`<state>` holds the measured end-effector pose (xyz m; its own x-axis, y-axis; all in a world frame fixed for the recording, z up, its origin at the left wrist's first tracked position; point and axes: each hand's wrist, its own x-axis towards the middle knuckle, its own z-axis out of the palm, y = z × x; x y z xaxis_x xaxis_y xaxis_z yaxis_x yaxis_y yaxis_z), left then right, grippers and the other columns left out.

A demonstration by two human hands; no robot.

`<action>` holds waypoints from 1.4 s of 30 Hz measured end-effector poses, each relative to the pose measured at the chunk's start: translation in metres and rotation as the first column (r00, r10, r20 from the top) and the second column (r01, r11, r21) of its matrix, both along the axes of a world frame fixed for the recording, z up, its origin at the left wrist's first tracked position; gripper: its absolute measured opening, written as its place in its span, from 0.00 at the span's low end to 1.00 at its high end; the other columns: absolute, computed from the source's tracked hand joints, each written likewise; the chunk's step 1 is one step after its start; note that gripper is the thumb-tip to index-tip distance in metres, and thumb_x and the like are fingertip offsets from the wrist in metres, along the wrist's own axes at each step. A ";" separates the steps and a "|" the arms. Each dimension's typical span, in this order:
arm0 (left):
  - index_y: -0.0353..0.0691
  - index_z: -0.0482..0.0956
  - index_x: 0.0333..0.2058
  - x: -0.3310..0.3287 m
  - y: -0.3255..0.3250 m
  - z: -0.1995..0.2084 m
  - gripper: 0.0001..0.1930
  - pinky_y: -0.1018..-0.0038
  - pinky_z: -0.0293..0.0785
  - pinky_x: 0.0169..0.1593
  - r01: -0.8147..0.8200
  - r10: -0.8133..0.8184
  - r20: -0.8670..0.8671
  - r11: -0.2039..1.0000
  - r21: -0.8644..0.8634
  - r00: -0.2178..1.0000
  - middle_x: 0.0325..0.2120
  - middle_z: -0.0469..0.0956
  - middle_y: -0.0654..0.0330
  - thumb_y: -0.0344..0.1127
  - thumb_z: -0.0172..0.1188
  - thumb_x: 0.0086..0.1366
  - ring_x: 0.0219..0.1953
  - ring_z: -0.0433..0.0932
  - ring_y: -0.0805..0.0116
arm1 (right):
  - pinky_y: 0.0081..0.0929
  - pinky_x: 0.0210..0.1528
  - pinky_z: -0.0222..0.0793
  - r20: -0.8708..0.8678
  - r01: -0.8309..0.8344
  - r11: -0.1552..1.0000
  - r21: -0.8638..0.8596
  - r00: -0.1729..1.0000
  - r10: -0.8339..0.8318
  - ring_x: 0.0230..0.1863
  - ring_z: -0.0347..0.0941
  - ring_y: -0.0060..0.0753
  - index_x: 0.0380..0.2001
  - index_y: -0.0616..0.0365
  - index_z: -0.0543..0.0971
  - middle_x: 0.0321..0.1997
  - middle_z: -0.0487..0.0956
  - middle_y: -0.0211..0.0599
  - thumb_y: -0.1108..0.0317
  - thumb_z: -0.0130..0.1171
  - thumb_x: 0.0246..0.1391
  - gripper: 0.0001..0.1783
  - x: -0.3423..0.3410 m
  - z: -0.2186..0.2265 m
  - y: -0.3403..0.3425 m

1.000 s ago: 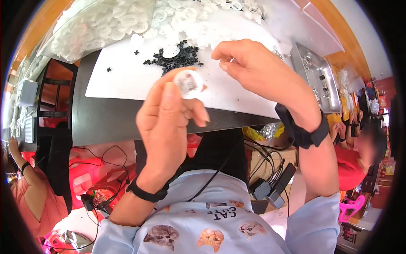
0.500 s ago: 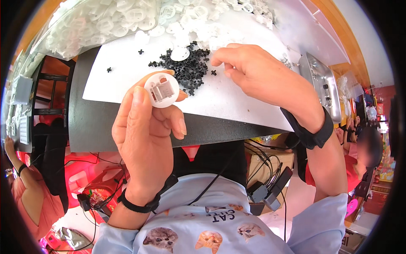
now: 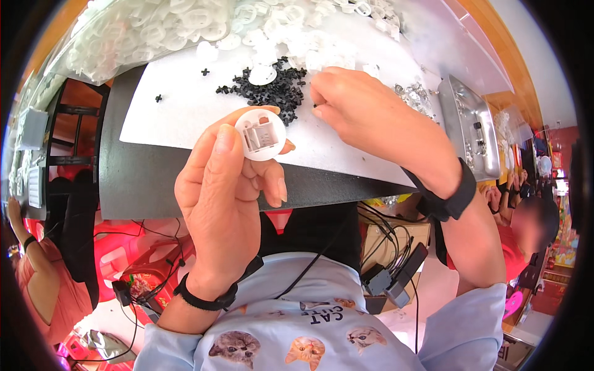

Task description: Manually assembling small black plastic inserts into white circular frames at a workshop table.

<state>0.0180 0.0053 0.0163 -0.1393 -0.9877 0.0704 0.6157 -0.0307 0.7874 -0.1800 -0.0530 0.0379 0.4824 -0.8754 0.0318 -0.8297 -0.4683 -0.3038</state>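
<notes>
My left hand (image 3: 216,185) is closed around the edge of a round white plastic housing (image 3: 262,137), its recessed face with a rectangular insert turned up. Right of it, my right hand (image 3: 383,117) is pinched low over the white sheet (image 3: 167,117). A dark bit shows between its thumb and forefinger, apparently a small black cross-shaped piece (image 3: 315,106). Just beyond the housing lies a pile of black cross-shaped pieces (image 3: 284,86) with a plain white disc (image 3: 262,75) on top. My right fingertips are beside this pile's right edge.
A clear plastic bag of white parts (image 3: 148,37) and loose white rings fill the far side. At the right is a metal tray (image 3: 476,136), with small clear pieces (image 3: 414,99) beside it. Two stray black crosses lie at left. Other people sit on both sides.
My left hand has moved slightly right with the white housing. My right fingers have come down and closed where a loose black cross lay beside the pile.
</notes>
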 end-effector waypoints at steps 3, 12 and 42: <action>0.24 0.66 0.50 -0.002 0.003 0.002 0.21 0.82 0.66 0.22 0.027 -0.028 0.062 0.999 0.018 0.998 0.32 0.76 0.48 0.39 0.37 0.72 0.19 0.71 0.73 | 0.41 0.35 0.62 0.007 0.049 0.998 0.050 0.999 -0.049 0.32 0.68 0.51 0.25 0.64 0.68 0.28 0.71 0.47 0.75 0.51 0.49 0.04 0.002 0.007 0.000; 0.28 0.72 0.47 -0.004 0.007 -0.005 0.19 0.82 0.66 0.25 0.112 -0.113 -0.002 0.990 0.082 0.994 0.31 0.79 0.53 0.40 0.45 0.71 0.21 0.72 0.76 | 0.41 0.34 0.63 0.074 0.074 0.995 -0.059 0.995 -0.070 0.31 0.68 0.53 0.25 0.65 0.68 0.27 0.71 0.48 0.77 0.50 0.47 0.03 0.006 -0.002 0.012; 0.25 0.74 0.43 -0.022 0.001 -0.006 0.21 0.81 0.60 0.20 0.207 -0.237 0.163 0.962 0.180 0.958 0.22 0.76 0.57 0.42 0.41 0.72 0.16 0.66 0.76 | 0.21 0.23 0.68 0.555 0.208 0.849 0.485 0.678 -0.483 0.21 0.69 0.20 0.30 0.67 0.77 0.25 0.76 0.34 0.71 0.58 0.54 0.08 -0.019 0.009 0.049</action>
<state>-0.0041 0.0067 0.0105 -0.3521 -0.9266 -0.1321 0.4261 -0.2843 0.8588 -0.1988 -0.0036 0.0467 0.1223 -0.9832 -0.1353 -0.4457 0.0674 -0.8926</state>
